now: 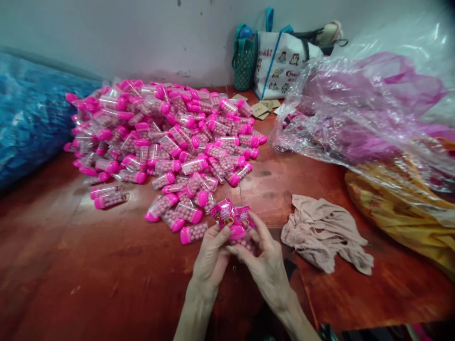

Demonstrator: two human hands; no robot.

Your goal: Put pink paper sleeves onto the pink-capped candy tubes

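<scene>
My left hand and my right hand meet low in the middle of the view, over a reddish-brown table. Together they pinch a small clear tube with a pink cap, filled with pink balls. A pink printed label sticks up from the fingers at the tube's top. Fingers of both hands are closed on the tube and label. Just beyond lies a big heap of the same pink-capped tubes.
A crumpled beige cloth lies right of my hands. Clear and pink plastic bags and a yellow bag fill the right side. A blue plastic sack lies left. Tote bags stand against the back wall.
</scene>
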